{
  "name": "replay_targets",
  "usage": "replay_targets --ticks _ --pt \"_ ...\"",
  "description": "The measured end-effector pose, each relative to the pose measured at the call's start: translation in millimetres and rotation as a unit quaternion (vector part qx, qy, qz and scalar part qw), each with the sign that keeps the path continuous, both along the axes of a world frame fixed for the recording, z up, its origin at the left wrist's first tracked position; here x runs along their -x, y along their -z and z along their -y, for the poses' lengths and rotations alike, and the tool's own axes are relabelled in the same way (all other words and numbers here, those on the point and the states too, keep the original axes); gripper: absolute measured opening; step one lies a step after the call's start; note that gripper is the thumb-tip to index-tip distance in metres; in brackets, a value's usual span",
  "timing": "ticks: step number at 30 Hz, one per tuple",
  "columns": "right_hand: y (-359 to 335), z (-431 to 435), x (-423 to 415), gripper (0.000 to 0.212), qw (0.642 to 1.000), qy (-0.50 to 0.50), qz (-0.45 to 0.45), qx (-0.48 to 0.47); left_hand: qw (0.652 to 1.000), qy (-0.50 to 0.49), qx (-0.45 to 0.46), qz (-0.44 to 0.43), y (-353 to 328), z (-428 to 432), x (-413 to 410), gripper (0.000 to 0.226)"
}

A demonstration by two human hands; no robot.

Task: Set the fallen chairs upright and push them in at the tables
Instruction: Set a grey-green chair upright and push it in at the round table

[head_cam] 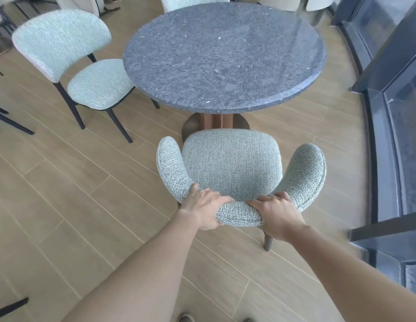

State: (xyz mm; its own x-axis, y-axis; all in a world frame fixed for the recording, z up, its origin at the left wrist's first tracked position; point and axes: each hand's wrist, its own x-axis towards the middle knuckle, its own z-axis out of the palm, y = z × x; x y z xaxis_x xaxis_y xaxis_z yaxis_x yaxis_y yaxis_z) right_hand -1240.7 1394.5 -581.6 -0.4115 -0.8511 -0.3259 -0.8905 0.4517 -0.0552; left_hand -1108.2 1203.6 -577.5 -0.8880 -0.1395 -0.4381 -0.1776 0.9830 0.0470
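Under both hands, the near chair (230,163) stands upright, its seat's front edge just short of the round table (223,54). The left hand (202,209) and right hand (278,216) each clamp the top of the backrest (239,214), fingers curled inside. An even, straight push from both should slide the seat under without twisting it into the pedestal (216,120). Beyond the left hand a second chair (63,43) stands angled at the table. The near chair's front legs are hidden; one rear leg (268,242) shows below the right hand.
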Motion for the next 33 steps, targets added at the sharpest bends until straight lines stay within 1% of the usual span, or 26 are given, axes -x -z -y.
replay_targets --ticks 3,7,8,9,10,11,12,13,14,15,16,17,18,19,21,22,25,28,29,33 --pt "2.9 -8.2 3.8 0.068 1.0 -0.014 -0.013 0.004 1.0 -0.004 -0.005 -0.01 3.9 -8.4 0.4 0.082" --pt "-3.7 -9.9 5.5 0.071 1.0 -0.01 0.02 0.007 1.0 0.001 -0.023 -0.015 -0.8 -10.5 1.9 0.088" --pt "-9.8 -7.2 4.9 0.078 0.999 -0.007 0.043 0.007 0.998 -0.01 -0.053 -0.018 -6.1 -7.9 1.4 0.089" --pt "-18.7 -4.9 4.3 0.086 0.996 0.016 0.088 0.027 0.991 -0.049 -0.121 -0.039 -13.2 -5.2 1.0 0.086" --pt "-31.3 -2.0 3.0 0.092 0.984 0.06 0.15 0.08 0.965 -0.11 -0.221 -0.085 -24.0 -4.0 1.3 0.081" --pt "-45.1 0.3 1.8 0.094 0.957 0.117 0.21 0.165 0.916 -0.174 -0.327 -0.153 -36.2 -2.8 1.5 0.078" --pt "-59.5 3.9 2.0 0.089 0.916 0.171 0.252 0.26 0.853 -0.226 -0.41 -0.23 -49.9 -0.7 2.5 0.079" --pt "-74.6 9.3 0.0 0.08 0.872 0.208 0.284 0.341 0.791 -0.264 -0.464 -0.301 -63.8 2.0 2.3 0.081" --pt "-91.2 16.7 -3.8 0.071 0.832 0.224 0.311 0.401 0.731 -0.292 -0.501 -0.36 -79.6 5.8 1.3 0.081" --pt "-109.3 26.2 -8.7 0.063 0.802 0.225 0.332 0.443 0.675 -0.311 -0.53 -0.409 -97.2 10.7 -0.8 0.08" --pt "-127.7 36.4 -14.4 0.056 0.779 0.216 0.347 0.475 0.619 -0.319 -0.559 -0.45 -114.9 16.5 -3.7 0.08" --pt "-147.5 47.4 -19.9 0.051 0.761 0.201 0.355 0.503 0.572 -0.317 -0.581 -0.484 -133.5 24.1 -7.6 0.085" --pt "-164.9 56.0 -27.0 0.05 0.747 0.187 0.358 0.528 0.54 -0.307 -0.591 -0.515 -149.6 29.4 -15.6 0.091" --pt "-188.6 66.7 -34.4 0.053 0.732 0.17 0.355 0.556 0.525 -0.286 -0.591 -0.541 -172.5 38.8 -25.7 0.096" --pt "-232.8 84.5 -49.5 0.064 0.706 0.141 0.358 0.595 0.515 -0.242 -0.599 -0.563 -216.2 56.7 -46.0 0.099" --pt "-253.4 91.4 -58.3 0.07 0.701 0.13 0.357 0.603 0.518 -0.225 -0.6 -0.566 -236.4 64.7 -56.2 0.098" --pt "-296.9 114.5 -79.0 0.077 0.71 0.084 0.326 0.619 0.542 -0.161 -0.569 -0.597 -284.7 95.2 -83.6 0.087" --pt "-317.3 131.0 -88.5 0.081 0.706 0.056 0.309 0.635 0.557 -0.119 -0.549 -0.612 -315.1 125.5 -102.9 0.071" --pt "-321.6 135.1 -90.5 0.082 0.704 0.053 0.308 0.638 0.561 -0.113 -0.548 -0.611 -321.4 135.3 -107.6 0.069" --pt "-330.4 161.3 -90.0 0.086 0.699 0.037 0.308 0.644 0.572 -0.093 -0.526 -0.623 -335.8 175.6 -111.4 0.069"
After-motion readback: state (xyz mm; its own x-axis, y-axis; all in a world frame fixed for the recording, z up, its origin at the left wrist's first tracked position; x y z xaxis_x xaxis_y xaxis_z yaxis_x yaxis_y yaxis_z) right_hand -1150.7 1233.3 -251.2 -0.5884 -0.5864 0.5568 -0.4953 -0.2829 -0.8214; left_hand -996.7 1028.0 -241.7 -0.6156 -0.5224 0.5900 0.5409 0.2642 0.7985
